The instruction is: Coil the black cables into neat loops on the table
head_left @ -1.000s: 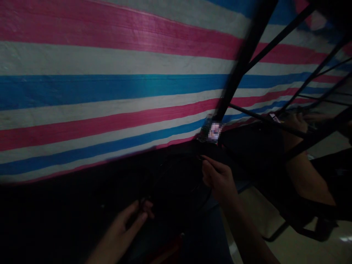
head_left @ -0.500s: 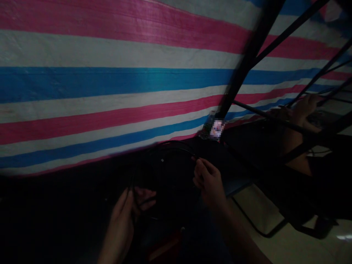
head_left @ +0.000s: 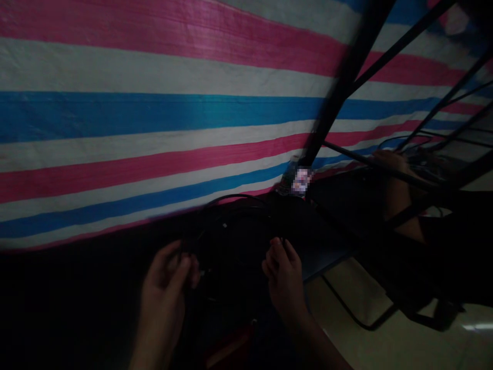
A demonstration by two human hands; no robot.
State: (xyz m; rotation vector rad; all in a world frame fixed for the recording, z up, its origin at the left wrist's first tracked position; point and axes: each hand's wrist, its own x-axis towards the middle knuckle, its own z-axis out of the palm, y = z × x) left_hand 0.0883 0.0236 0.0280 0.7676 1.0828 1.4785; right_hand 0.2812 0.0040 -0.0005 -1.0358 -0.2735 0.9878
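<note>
A thin black cable (head_left: 236,196) arches in a loop along the foot of the striped sheet; much of it is lost in the dark. My left hand (head_left: 167,277) is closed, fingers curled round a dark strand of the cable at the left. A small pale spot, possibly a connector, shows by its fingertips. Further right, my right hand (head_left: 284,270) is closed in a pinch on a dark piece of the cable, its tip barely showing above the fingers. Both hands are over a very dark surface, apart from each other.
A red, white and blue striped sheet (head_left: 154,115) hangs behind. A black metal frame (head_left: 335,105) slants down on the right, with a clear bottle-like item (head_left: 287,180) at its foot. Another person's arm (head_left: 402,205) reaches in at right. A dark red item (head_left: 231,349) lies below.
My left hand has moved slightly left and up, its fingers curling in. My right hand has dropped a little. The other person's hand has shifted left.
</note>
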